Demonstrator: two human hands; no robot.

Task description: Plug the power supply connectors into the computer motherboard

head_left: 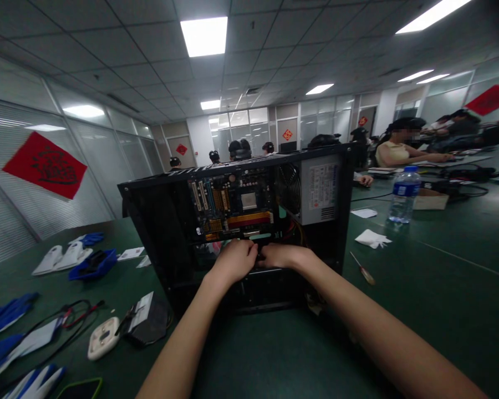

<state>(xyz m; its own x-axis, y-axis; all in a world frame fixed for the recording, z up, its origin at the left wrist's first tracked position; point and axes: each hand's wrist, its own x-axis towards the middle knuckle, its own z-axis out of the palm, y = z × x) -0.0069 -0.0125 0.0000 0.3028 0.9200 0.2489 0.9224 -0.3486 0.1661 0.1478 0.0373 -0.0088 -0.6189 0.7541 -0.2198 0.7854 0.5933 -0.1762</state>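
An open black computer case stands on the green table in front of me. Inside it are a motherboard with a silver processor square, and a grey power supply at the upper right. Both hands reach into the lower part of the case, close together. My left hand has its fingers curled, and my right hand is bent inward beside it. Whatever their fingertips hold is hidden in the dark interior. Some thin cables hang behind my right hand.
On the right are a screwdriver, a crumpled tissue and a water bottle. To the left lie a blue tray, blue-white gloves, a black boxy part and cables. A person sits across at the right.
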